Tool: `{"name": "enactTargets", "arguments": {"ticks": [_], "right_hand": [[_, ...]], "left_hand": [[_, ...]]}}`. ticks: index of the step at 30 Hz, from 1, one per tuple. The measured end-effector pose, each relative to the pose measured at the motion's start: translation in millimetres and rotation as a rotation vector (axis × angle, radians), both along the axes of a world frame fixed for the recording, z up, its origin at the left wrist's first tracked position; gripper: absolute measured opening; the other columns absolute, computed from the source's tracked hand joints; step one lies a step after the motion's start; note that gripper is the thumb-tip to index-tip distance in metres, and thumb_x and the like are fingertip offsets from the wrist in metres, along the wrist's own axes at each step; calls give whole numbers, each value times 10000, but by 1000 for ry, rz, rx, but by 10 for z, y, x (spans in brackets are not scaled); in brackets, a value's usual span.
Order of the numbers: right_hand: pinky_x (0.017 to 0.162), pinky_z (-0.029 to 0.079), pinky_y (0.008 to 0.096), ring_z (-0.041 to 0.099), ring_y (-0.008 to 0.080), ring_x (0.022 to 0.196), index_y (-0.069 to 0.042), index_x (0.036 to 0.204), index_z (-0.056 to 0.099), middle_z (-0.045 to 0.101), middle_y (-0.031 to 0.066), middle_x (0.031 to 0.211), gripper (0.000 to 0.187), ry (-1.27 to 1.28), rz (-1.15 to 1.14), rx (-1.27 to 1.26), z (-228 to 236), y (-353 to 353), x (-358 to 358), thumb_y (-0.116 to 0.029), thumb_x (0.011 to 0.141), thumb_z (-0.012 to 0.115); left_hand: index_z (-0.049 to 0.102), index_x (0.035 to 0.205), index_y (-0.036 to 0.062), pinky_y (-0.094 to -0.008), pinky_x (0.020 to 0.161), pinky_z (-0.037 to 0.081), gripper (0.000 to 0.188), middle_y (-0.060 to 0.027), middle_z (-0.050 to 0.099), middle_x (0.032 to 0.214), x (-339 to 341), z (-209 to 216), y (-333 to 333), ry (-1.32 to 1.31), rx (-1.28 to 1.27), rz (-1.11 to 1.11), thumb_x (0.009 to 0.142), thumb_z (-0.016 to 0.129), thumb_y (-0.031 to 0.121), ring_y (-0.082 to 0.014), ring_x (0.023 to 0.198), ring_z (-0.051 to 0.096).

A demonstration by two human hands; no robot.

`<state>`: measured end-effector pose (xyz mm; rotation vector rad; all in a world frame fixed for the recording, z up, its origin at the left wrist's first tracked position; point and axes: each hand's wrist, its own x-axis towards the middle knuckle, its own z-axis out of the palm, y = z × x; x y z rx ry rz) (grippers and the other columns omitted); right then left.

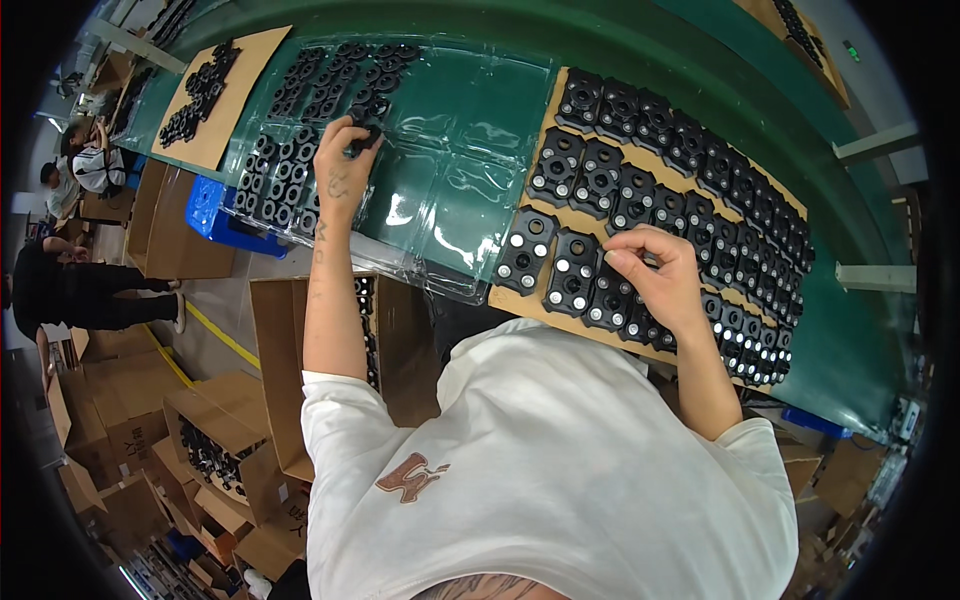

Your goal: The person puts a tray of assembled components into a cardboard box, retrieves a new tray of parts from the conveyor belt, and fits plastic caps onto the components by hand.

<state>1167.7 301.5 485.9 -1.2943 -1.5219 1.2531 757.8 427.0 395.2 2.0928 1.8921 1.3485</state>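
Note:
My left hand (342, 172) is above the clear plastic sheet (455, 165), its fingers closed round a small black part (365, 140). Rows of black ring-shaped parts (292, 185) lie on the sheet beside and beyond it. On the right, my right hand (658, 268) is over a cardboard sheet (515, 302) bearing rows of black plates (525, 250) with round holes and silver discs. Its thumb and forefinger are pinched together above the near row; whatever they hold, if anything, is too small to make out.
The green table (850, 330) runs across the view. At its far left, another cardboard sheet (215, 135) carries a pile of black parts. A blue bin (215, 212) and several open cardboard boxes (215, 410) stand below on the left. Other people (85, 280) are farther off.

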Motion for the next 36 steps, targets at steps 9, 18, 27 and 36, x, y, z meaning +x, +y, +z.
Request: {"name": "enactTargets", "arguments": {"ticks": [9, 18, 27, 36], "right_hand": [[645, 433, 212, 525, 92, 685, 27, 949, 760, 698, 39, 838, 86, 9, -11, -21, -17, 9, -8, -18, 876, 749], [640, 433, 210, 525, 92, 683, 22, 965, 760, 694, 36, 829, 100, -24, -27, -25, -111, 18, 211, -17, 873, 755], [683, 506, 265, 609, 167, 824, -42, 1253, 700, 645, 95, 1137, 479, -141, 72, 476, -245, 33, -48, 2, 785, 790], [739, 520, 270, 610, 190, 891, -21, 1245, 698, 633, 103, 1159, 444, -367, -141, 311, -314, 322, 559, -14, 807, 769]], "left_hand": [[714, 849, 57, -327, 888, 540, 198, -59, 689, 1182, 1075, 371, -440, -86, -13, -372, 702, 833, 1, -234, 1004, 670], [720, 925, 7, -313, 822, 532, 177, -54, 716, 1083, 1521, 313, -799, -138, -168, -283, 797, 825, 70, -220, 954, 662], [678, 1112, -37, -257, 716, 551, 212, -89, 690, 960, 2337, 510, -1365, -1161, -692, -581, 923, 705, 57, -143, 793, 629], [662, 1198, -4, -475, 1030, 471, 343, -164, 628, 1213, 2576, 282, -1245, -331, -323, -763, 922, 719, 192, -320, 1137, 603]]}}
